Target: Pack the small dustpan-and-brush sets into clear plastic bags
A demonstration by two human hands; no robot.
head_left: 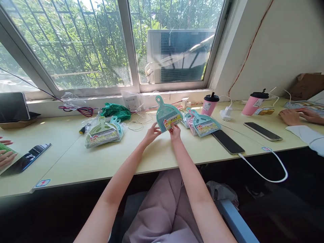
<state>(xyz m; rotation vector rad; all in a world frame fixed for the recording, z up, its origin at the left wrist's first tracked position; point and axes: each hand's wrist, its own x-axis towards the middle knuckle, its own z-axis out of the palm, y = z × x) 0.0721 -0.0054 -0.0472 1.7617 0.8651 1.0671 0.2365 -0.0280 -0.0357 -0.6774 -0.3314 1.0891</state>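
Just above the table, in front of the window, I hold a teal mini dustpan and brush set (pixel 168 113), upright and slightly tilted, its handle loop at the top. A yellow printed label crosses its front, over the bristles. My right hand (pixel 174 133) pinches its lower edge, thumb on the label. At the lower left corner, my left hand (pixel 152 134) has its fingers closed on the edge. Several similar wrapped sets lie to the right, a teal dustpan set (pixel 205 123) on top. On the left is another wrapped pile topped by a green dustpan set (pixel 103 133).
A black phone (pixel 227 141) on a white cable and a pink cup (pixel 210 105) stand right. Behind are a green plastic bag (pixel 115 111) and loose wires. Other people's hands rest at the far left (pixel 6 157) and far right (pixel 301 115).
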